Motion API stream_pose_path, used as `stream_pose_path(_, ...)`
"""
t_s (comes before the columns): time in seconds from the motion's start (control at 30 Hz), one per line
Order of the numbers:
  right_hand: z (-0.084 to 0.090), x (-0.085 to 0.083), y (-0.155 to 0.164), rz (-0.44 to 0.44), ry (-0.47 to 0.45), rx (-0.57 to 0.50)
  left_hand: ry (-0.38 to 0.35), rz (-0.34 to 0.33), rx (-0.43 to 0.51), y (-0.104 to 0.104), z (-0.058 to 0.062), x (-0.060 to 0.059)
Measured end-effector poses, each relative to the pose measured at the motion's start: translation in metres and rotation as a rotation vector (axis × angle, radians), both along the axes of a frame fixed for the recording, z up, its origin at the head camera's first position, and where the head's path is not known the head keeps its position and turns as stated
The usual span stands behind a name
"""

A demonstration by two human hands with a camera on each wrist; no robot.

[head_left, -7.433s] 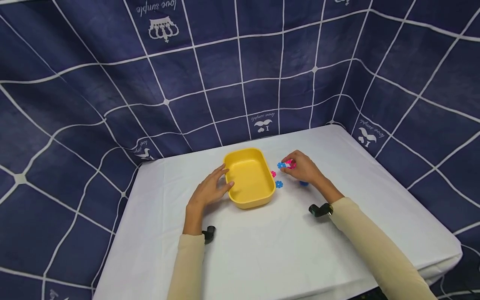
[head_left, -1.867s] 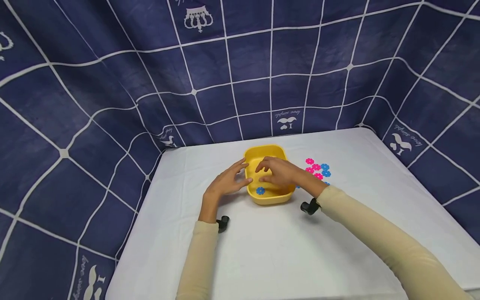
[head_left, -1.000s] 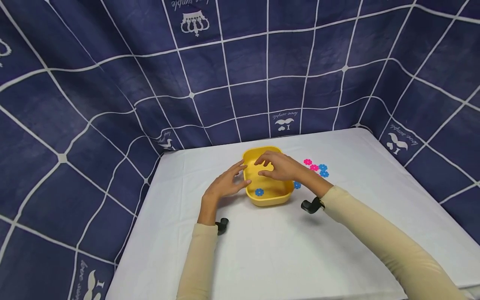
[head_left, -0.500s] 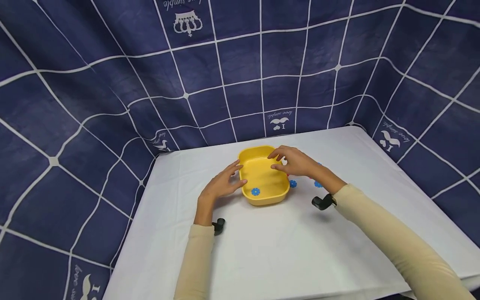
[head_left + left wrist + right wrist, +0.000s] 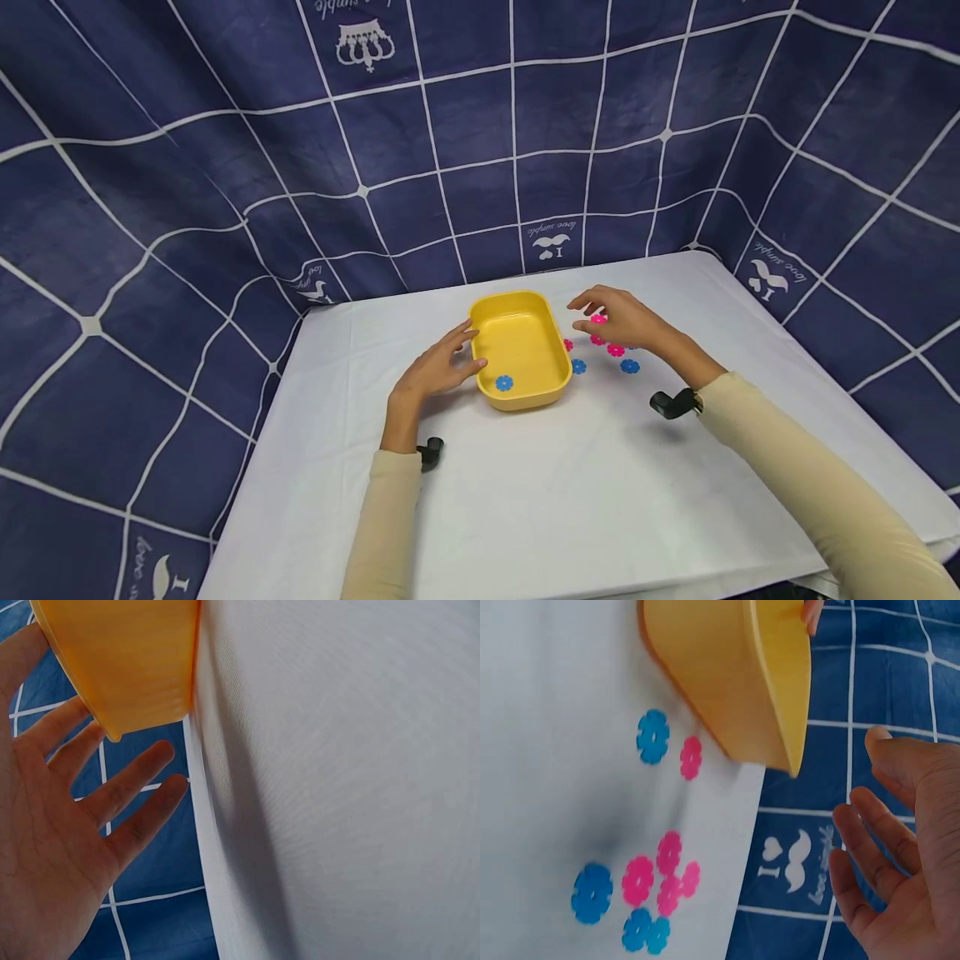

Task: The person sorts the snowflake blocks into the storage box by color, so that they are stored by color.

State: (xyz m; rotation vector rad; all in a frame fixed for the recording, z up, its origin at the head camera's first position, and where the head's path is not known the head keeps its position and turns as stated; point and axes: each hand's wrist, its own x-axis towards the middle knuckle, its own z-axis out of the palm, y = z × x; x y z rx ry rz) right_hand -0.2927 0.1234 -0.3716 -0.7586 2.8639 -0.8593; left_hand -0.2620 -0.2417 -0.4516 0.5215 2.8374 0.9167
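Observation:
A yellow rectangular tub stands on the white-covered table, with one blue flower-shaped disc lying in its near left corner. At the tub's left rim is my left hand, thumb and fingers spread along the side; the left wrist view shows its fingers extended. My right hand hovers to the right of the tub, fingers loosely bent with nothing between them. Below it lie several pink flower discs and blue ones, partly hidden by the hand in the head view.
Close to the tub's right wall lie a blue disc and a pink disc. A dark blue curtain with white grid lines hangs behind and beside the table.
A blue disc now lies in the tub, which held none in the oldest frame. My right hand has moved from above the tub rightward over the loose discs. My left hand keeps its place.

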Motion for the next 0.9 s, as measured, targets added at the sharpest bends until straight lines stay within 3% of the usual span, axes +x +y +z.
stream_pose_path(0.47,-0.002,0.001,0.026,-0.036,-0.007,0.018,-0.029,0.035,0.008,0.001,0.0,0.001)
stream_pose_path(0.9,-0.035,0.004,0.023,0.0,-0.09,0.018,-0.01,0.013,0.02,0.0,-0.001,0.002)
